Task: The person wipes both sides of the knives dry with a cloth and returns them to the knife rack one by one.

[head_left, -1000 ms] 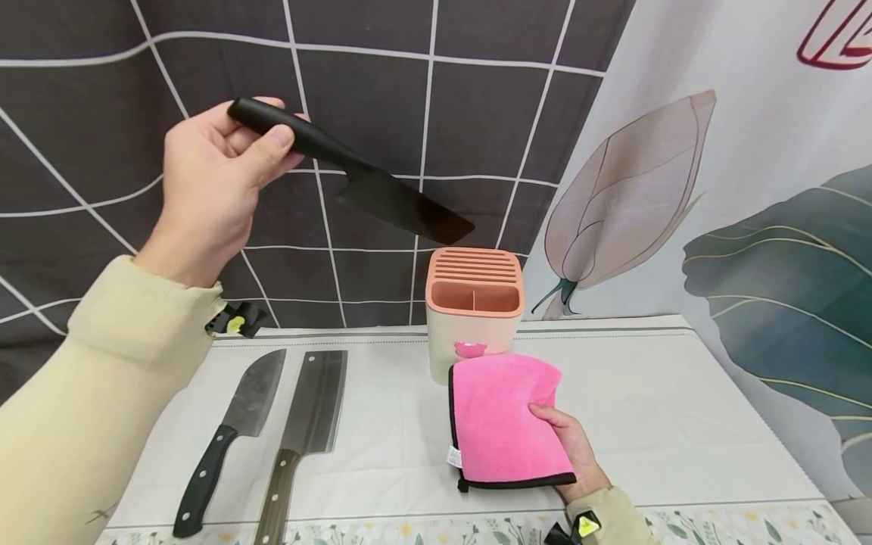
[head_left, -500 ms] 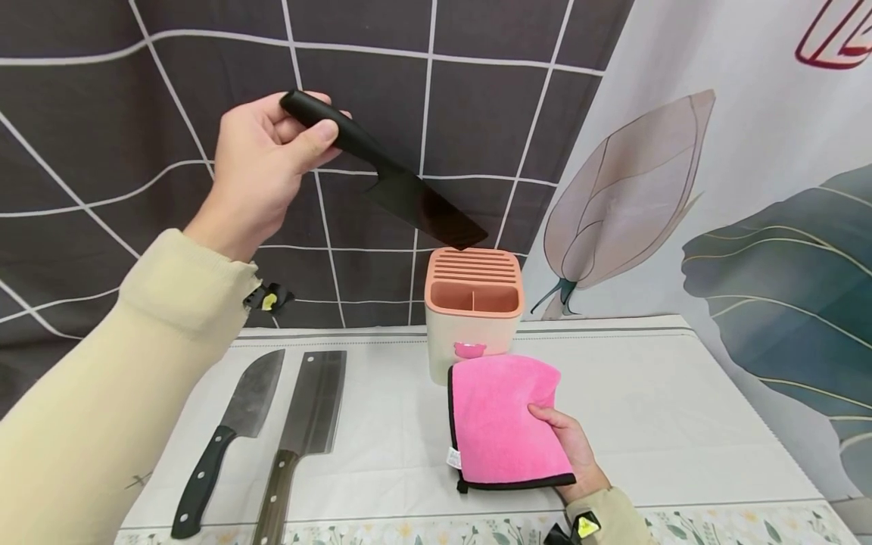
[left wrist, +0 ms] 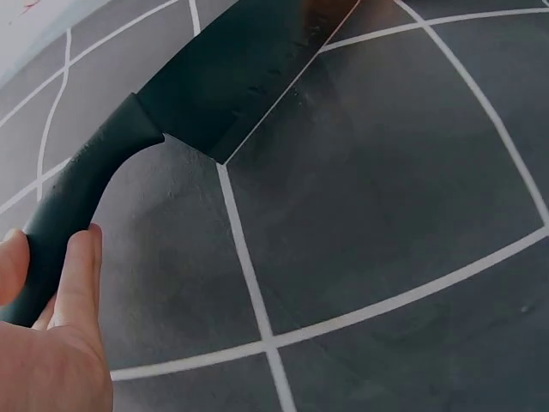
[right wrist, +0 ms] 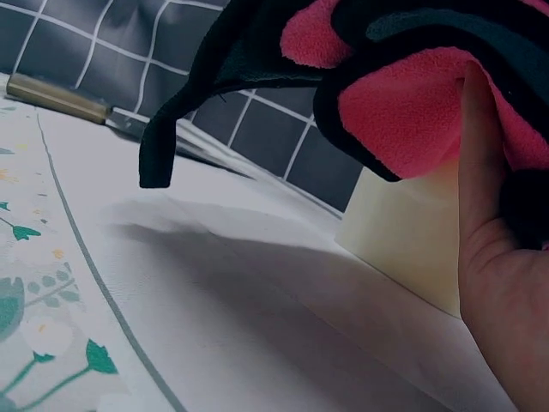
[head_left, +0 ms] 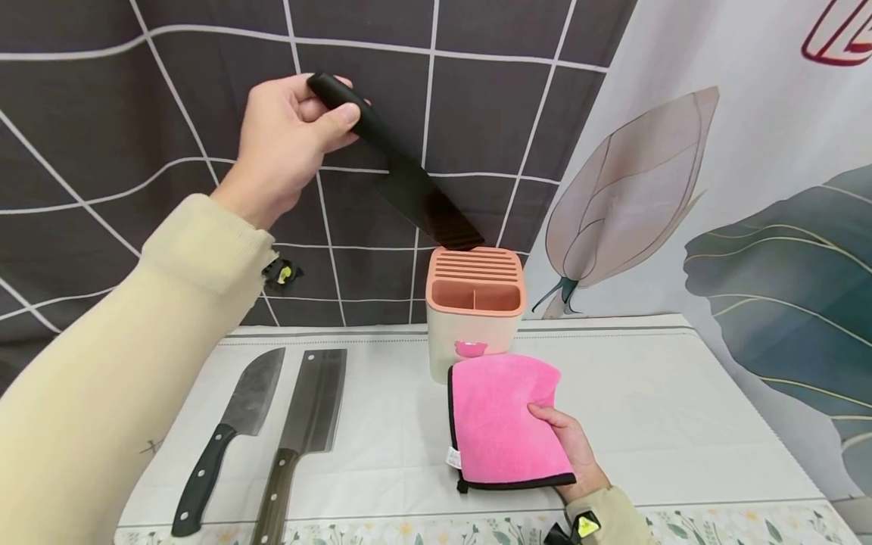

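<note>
My left hand (head_left: 286,140) grips the handle of a black kitchen knife (head_left: 415,193), thumb on top. The blade slants down to the right, its tip at the back edge of the slotted lid of a knife block (head_left: 474,325); whether they touch I cannot tell. In the left wrist view the knife (left wrist: 214,77) shows its blade against the dark wall. My right hand (head_left: 575,450) pinches a folded pink cloth (head_left: 507,420) with black trim, in front of the block. The right wrist view shows the cloth (right wrist: 403,112) bunched above the table.
A black-handled knife (head_left: 232,439) and a cleaver (head_left: 303,439) with a brown handle lie on the white table (head_left: 647,424) at left. The block has a coral top with slots behind two compartments. A dark gridded wall covering (head_left: 490,113) hangs close behind.
My left hand has moved right and slightly up with the knife, which now tilts more steeply, its tip lower at the block's top. My right hand and the cloth have stayed in place.
</note>
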`<action>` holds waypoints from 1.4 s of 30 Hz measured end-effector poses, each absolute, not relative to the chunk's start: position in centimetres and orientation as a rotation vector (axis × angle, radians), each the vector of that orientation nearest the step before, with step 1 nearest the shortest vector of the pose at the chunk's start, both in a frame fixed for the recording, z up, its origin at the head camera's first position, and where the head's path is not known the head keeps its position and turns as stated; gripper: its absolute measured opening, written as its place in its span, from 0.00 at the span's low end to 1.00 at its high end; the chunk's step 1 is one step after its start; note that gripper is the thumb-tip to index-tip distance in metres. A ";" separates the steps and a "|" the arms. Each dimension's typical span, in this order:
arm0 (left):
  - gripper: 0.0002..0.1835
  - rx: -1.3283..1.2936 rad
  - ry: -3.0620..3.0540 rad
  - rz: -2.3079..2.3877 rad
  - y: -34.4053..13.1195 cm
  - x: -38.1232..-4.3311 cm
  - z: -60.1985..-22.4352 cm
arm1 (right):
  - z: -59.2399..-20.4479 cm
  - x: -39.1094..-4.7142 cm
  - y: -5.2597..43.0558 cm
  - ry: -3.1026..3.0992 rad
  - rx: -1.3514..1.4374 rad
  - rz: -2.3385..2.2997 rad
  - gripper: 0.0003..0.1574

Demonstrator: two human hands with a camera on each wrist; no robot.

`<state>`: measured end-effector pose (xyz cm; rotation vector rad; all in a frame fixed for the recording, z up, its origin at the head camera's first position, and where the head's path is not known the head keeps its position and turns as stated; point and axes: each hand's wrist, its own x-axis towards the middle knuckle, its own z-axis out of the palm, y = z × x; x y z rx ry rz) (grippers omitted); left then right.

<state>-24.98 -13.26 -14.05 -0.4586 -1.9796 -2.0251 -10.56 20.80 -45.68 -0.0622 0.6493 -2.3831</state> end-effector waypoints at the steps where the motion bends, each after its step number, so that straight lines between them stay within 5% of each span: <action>1: 0.21 -0.456 -2.001 -2.004 -13.0 -25.1 -13.8 | -45.6 -10.6 20.8 0.656 -0.062 -2.385 0.21; 42: 0.17 -0.334 -2.169 -1.904 -4.2 -27.9 -17.6 | -45.8 -10.5 21.3 0.650 -0.085 -2.360 0.24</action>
